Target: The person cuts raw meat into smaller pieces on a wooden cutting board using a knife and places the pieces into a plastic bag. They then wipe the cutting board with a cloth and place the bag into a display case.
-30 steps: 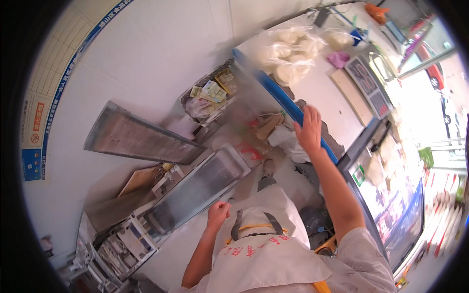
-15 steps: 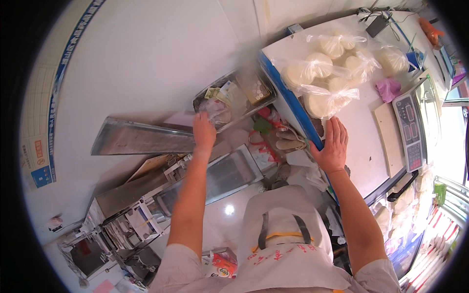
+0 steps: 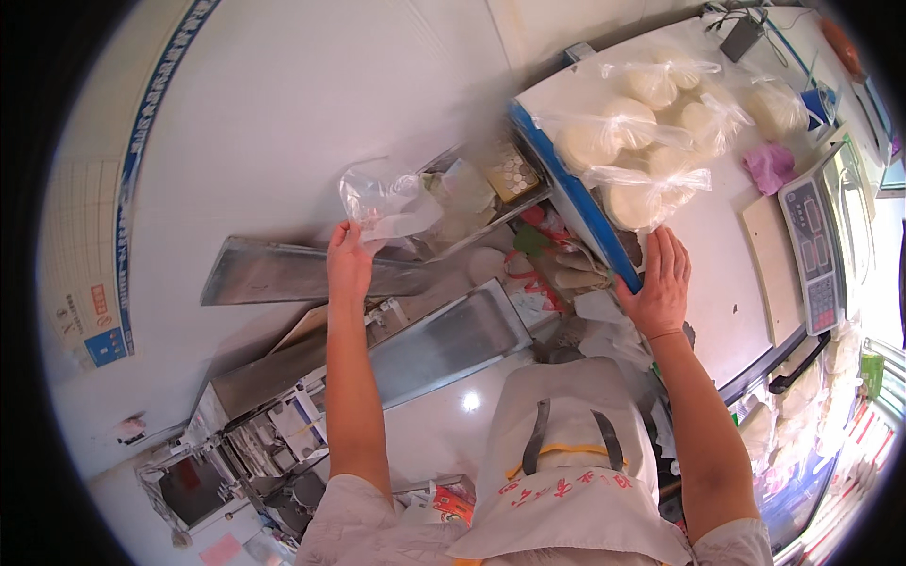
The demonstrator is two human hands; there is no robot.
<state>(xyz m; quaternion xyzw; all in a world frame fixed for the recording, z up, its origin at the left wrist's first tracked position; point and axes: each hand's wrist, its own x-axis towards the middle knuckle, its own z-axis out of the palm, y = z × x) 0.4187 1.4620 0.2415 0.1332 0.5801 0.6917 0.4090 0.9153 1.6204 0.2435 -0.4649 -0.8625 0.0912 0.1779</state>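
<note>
My left hand pinches a clear plastic bag by its edge, lifted beside the metal drawer-like box. The bag hangs partly over that box, so some of what lies inside is hidden. Coins sit in a compartment at the box's far right end. My right hand lies flat on the near left edge of the white counter, fingers stretched out and holding nothing. Just beyond its fingertips are knotted clear bags of pale round dough-like pieces.
On the counter's right stand a digital scale, a pale board and a crumpled purple cloth. A black adapter with cables lies at the far end. Left of me are a slanted metal panel and a long metal tray.
My left hand has come out of the box and moved left, lifting the clear plastic bag with it. My right hand stays on the counter edge. The view has shifted slightly.
</note>
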